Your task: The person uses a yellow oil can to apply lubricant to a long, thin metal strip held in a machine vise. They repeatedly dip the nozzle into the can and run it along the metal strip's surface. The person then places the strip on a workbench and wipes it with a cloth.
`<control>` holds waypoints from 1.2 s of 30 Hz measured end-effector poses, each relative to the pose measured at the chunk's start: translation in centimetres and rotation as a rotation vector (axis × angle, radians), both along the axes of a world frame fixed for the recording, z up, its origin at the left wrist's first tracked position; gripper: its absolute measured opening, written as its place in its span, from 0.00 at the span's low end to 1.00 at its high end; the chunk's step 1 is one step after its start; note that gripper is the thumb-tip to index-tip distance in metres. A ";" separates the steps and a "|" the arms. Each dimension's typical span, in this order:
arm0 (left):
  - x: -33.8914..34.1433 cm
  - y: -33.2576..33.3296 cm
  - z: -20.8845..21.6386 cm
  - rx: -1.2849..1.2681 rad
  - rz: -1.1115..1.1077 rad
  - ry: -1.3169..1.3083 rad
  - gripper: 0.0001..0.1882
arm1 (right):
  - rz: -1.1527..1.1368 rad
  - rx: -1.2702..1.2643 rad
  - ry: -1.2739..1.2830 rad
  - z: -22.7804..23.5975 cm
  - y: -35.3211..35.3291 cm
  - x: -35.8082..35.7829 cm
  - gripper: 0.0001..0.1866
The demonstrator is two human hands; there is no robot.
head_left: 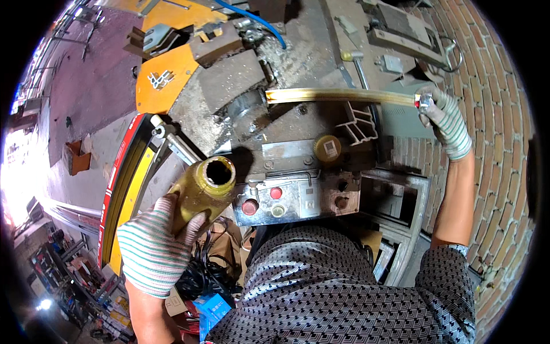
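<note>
My left hand (157,243), in a striped knit glove, is wrapped round a yellowish-green bottle (197,198). The bottle's wide mouth is uncapped and dark inside, and it leans over the machine's left front. Out at the right, my gloved right hand (444,117) pinches the end of a long, thin gold-coloured strip (344,96). A shiny metal bit with a red spot shows at the fingertips. The strip's other end lies over the machine bed. Between the hands, a round yellow lid (327,149) with a pale label sits on the machine, touched by neither hand.
A control panel (289,200) with red and pale buttons faces my body. An aluminium profile piece (360,123) stands under the strip. Left are a red-and-yellow rail (123,195) and orange plate (163,86). A brick wall (487,86) borders the right side; a blue hose (258,20) lies at the back.
</note>
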State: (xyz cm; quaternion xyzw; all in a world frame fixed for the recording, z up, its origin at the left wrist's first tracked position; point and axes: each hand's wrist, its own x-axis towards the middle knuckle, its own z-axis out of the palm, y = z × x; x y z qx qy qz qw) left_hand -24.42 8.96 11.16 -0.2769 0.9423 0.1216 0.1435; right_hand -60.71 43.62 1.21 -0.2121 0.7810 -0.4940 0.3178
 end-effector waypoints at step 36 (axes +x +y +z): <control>0.4 0.9 -0.6 -0.012 0.049 0.022 0.22 | 0.063 0.186 0.236 1.5 -1.2 -0.6 0.16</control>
